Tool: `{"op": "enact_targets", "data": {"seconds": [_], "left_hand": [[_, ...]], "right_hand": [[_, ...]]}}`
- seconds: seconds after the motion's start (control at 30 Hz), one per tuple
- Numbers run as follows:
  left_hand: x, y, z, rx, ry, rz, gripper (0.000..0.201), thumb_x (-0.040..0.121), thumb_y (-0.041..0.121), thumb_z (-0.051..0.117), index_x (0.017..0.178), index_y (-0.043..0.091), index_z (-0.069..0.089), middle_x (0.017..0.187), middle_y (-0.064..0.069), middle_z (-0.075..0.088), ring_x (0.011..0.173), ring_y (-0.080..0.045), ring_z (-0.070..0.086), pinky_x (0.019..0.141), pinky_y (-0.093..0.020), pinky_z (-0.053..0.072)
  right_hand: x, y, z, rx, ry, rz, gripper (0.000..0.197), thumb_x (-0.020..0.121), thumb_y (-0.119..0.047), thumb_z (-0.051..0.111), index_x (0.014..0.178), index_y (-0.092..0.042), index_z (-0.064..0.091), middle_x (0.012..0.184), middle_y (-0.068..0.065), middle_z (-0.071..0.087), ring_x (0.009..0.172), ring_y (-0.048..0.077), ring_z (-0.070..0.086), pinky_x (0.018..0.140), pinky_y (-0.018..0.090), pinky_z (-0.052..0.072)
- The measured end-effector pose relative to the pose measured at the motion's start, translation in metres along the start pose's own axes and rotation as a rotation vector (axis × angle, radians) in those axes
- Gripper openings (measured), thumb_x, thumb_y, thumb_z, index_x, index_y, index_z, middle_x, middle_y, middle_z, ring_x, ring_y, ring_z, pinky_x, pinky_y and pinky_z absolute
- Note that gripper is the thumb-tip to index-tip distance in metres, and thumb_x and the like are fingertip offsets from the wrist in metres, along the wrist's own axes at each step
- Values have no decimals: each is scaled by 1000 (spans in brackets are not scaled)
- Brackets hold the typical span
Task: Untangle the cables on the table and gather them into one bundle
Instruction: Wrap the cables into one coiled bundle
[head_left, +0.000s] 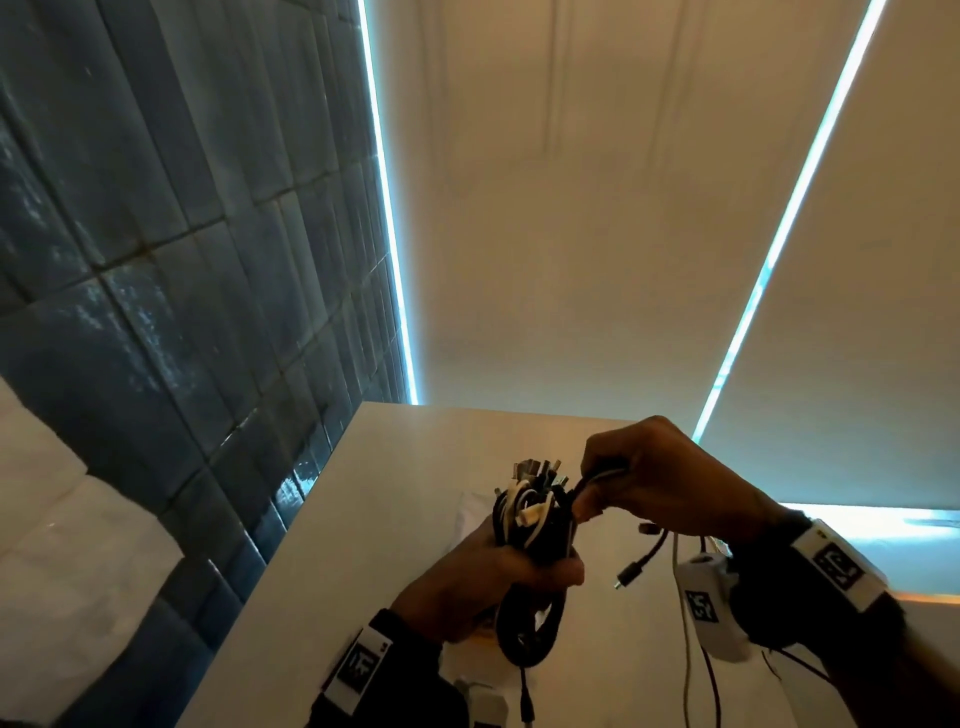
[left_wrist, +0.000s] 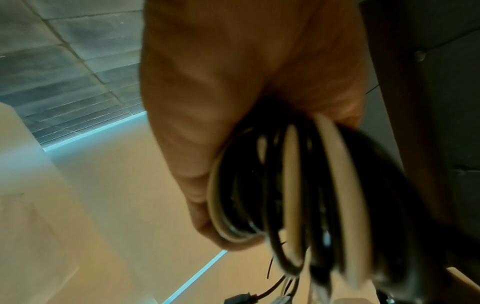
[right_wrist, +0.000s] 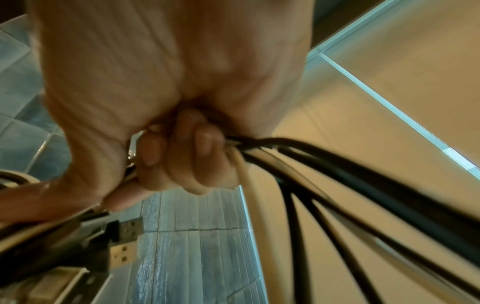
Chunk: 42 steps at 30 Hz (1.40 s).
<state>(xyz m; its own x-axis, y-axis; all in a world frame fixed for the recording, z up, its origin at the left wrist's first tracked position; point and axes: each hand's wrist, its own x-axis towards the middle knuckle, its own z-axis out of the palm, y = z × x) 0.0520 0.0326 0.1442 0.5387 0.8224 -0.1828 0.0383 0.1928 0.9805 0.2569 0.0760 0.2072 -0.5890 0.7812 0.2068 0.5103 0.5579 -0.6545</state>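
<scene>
Two hands meet above the white desk (head_left: 395, 467), and both are closed on cables. The left hand (head_left: 483, 582) is wrapped round the middle of a coiled bundle (head_left: 530, 525) of black and white cables, held roughly upright: plug ends stick up out of the top, and loops hang below the fist. The right hand (head_left: 660, 478) sits just beside the top of that bundle, to its right, fingers curled round a few loose strands (right_wrist: 298, 156) that trail down and away toward the desk, one ending in a small plug (head_left: 626, 574). So the bundle's long axis runs up and down, while the loose strands leave it sideways at the top. The right hand is the nearer one to those free tails, and I judge the coming move is to draw them in along the bundle.
</scene>
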Motion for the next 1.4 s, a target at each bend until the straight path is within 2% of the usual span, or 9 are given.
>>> {"op": "enact_targets", "data": {"seconds": [0.13,0.3,0.43,0.57,0.7,0.9,1.03,1.23,1.4], "left_hand": [[0,-5,4,-131,-102,-28,19,88,12,62,106,7,60,96,-4,71,93,-21,68,81,-31,53],[1,-11,15,-345,-100,-36,6,82,13,63,80,13,57,62,-2,52,52,-12,50,57,-29,49],[5,-13,19,-376,9,-26,24,80,26,71,64,19,54,51,1,34,39,-11,36,44,-25,39],[6,-13,14,-428,66,-37,35,79,36,73,57,21,51,47,4,29,37,-11,29,46,-26,29],[7,-14,4,-447,165,-29,42,77,37,74,57,17,43,47,2,26,36,-11,33,43,-23,36],[11,-22,-2,-563,231,-7,26,84,24,67,62,12,57,52,-5,48,44,-17,52,51,-29,47],[16,-26,-3,-674,255,18,24,83,17,64,61,11,58,54,-5,48,42,-14,48,46,-27,45],[18,-23,-13,-736,341,36,17,78,9,59,71,14,73,47,3,35,35,-8,36,40,-23,38],[24,-28,-11,-620,435,47,5,72,15,72,69,13,70,46,3,31,36,-10,34,42,-24,38]], "right_hand": [[2,5,1,-9,11,16,18,68,-41,79,70,-28,67,65,-2,67,53,16,60,54,37,52],[3,10,2,-31,9,48,17,69,-37,81,67,-32,65,62,-3,66,51,9,57,53,27,49],[1,16,7,-35,9,66,20,69,-38,80,63,-35,61,58,-9,63,49,6,55,51,22,46],[-3,25,10,8,23,134,29,69,-46,76,62,-21,62,51,-9,52,49,5,42,50,18,36],[-15,30,10,206,-28,274,36,80,-43,62,65,-10,59,46,-11,41,42,3,33,44,12,29],[-35,41,21,553,-83,349,37,94,-37,48,83,-7,67,56,-1,32,46,12,21,40,21,21],[-45,49,27,663,-89,362,39,99,-29,41,98,-1,68,59,7,32,49,20,18,41,23,21],[-71,62,39,840,-64,385,49,89,-48,58,88,1,65,52,7,35,43,17,28,46,24,35],[-75,49,51,831,167,408,58,77,-57,66,93,-2,69,52,0,27,44,14,19,43,23,21]]}}
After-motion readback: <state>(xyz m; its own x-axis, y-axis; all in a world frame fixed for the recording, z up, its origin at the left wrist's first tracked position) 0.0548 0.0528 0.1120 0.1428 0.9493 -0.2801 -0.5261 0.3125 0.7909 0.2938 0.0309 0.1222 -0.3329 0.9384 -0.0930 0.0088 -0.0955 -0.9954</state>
